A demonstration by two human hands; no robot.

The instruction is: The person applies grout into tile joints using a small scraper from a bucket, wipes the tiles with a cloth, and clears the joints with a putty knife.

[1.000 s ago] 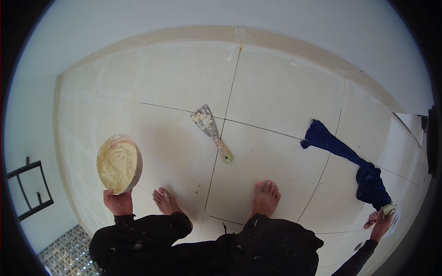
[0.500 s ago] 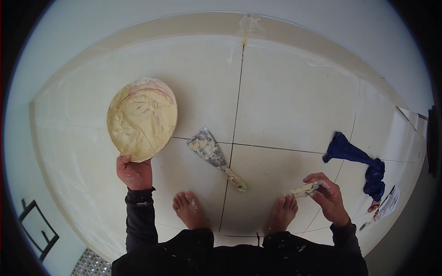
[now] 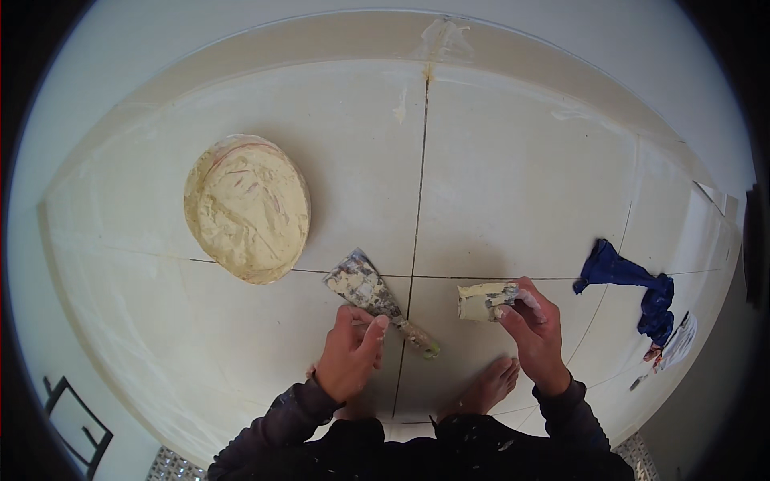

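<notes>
My right hand (image 3: 536, 325) pinches a small flat scraper blade (image 3: 480, 303) between thumb and fingers. Thick cream putty coats it. My left hand (image 3: 349, 357) is empty, its fingers loosely bent and a little apart. It hovers over the near side of a putty knife (image 3: 365, 287) lying on the floor. This knife has a wide, splattered blade pointing to the far left, and its stained handle reaches toward the right. On the floor at the left is a round bowl (image 3: 249, 208) of cream putty, apart from both hands.
The tiled floor (image 3: 521, 176) has dark joint lines and meets a beige skirting (image 3: 321, 42) along the far wall. A dark blue cloth (image 3: 613, 268) lies at the right, beside a whitish sheet (image 3: 682, 343). My bare foot (image 3: 489, 389) is close by. A black frame (image 3: 72, 417) stands at the lower left.
My left hand has let go of the putty bowl, which now sits on the floor, and has moved right and nearer to me. My right hand has brought the scraper blade left and farther out.
</notes>
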